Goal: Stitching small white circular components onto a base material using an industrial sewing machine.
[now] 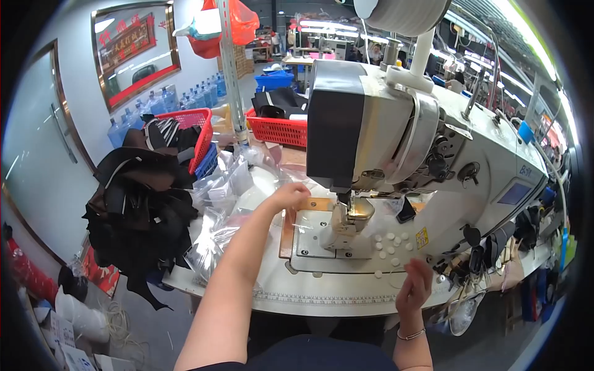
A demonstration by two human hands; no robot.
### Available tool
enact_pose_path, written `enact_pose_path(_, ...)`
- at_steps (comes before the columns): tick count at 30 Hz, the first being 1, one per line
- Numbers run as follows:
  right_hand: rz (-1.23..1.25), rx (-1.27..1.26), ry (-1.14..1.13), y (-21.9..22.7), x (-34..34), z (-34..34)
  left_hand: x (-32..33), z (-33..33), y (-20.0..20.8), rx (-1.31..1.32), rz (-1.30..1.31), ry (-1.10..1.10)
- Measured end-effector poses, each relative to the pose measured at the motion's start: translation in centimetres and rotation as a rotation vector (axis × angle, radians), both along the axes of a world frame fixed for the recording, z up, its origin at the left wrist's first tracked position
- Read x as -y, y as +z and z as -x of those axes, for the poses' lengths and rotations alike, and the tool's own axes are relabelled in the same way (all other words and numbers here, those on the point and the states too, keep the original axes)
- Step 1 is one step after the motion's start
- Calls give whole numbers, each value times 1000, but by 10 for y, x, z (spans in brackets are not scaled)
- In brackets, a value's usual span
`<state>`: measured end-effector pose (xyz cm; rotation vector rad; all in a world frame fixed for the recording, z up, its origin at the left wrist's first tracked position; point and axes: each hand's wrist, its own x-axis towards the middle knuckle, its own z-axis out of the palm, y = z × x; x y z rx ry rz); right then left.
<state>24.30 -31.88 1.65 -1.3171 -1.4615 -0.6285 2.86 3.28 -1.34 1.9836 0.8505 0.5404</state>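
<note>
In the middle, my left hand (291,196) reaches over the table to the left of a post-bed sewing machine (383,123). Its fingers are curled together near the metal bed plate (309,232), and whatever they may hold is hidden. My right hand (414,287) is raised near the table's front edge, right of the machine's post (346,226). Those fingers are bent and pressed together; I cannot make out anything in them. A thin pale thread curves just left of this hand. Several small white discs (390,250) lie between the post and my right hand.
Crumpled clear plastic bags (213,244) cover the table's left side. Black fabric pieces (139,210) hang in a heap at its left edge. Red baskets (278,131) stand behind. Dark pieces and a clear bag (463,314) hang at the right edge.
</note>
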Motion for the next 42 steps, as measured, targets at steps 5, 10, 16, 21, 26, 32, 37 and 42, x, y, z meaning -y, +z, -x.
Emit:
enact_pose_path(5, 57, -102, 74, -4, 8, 1, -29, 16, -18, 974, 598, 127)
enact_pose_path(10, 124, -207, 158, -13, -3, 15, -1, -8, -59, -338, -560, 67)
enact_pose_path(16, 197, -298, 281, -31, -7, 18, 55, 73, 66, -341, -417, 226)
enact_pose_path(21, 183, -368, 235, -53, 7, -7, 133, 162, 91, -894, -624, 683)
enact_pose_path(26, -45, -487, 35, -17, -3, -42, 157, 195, 27, -711, -693, 868)
enact_pose_path(32, -477, -466, -327, 53, 30, -153, 155, 197, -12, -326, -937, 952)
enact_pose_path(37, -521, -501, -257, 76, 28, -178, 156, 187, -3, -332, -917, 1004)
enact_pose_path(42, -497, -468, -417, 92, 15, -191, 167, 183, 22, -698, -707, 1006)
